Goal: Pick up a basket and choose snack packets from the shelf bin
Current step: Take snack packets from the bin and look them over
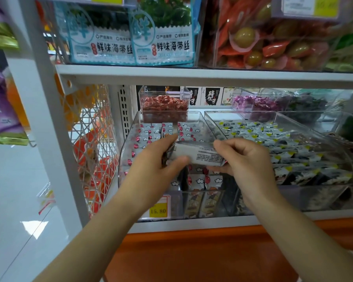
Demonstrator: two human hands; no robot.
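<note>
Clear plastic bin (175, 200): smooth walls, rounded corners, front face sloped. It serves as the reference for all positions below.

- Inside the bin: many small glossy packets (151, 133), white with a cloud print and red dots, lying in loose rows.
- Over the middle of the bin, above those packets: one flat rectangular snack packet (200, 154). It is pale and shiny, with fine black print facing up and crimped ends.
- Left hand (157, 159): closed round the packet's left end, thumb on the near face, fingers curled behind it.
- Right hand (245, 159): pinches the packet's right end, thumb on top, fingers curled beneath. Both forearms are bare.
- On the bin's front face, left part: yellow price label (158, 209), print reads 15.80.
- At the bin's back edge: small square clear box (165, 104) filled with red crinkled wrappers.
- Just right of the bin: second clear bin (240, 123), holding pale packets with yellow and dark markings.
- Under the bin: white metal shelf (192, 225), with an orange panel (192, 257) below.
- Left of the bin: white wire mesh panel (94, 139) in a diamond pattern.
- Above the bin, on the next shelf: blue-edged seaweed bags (163, 41), upright.
</note>
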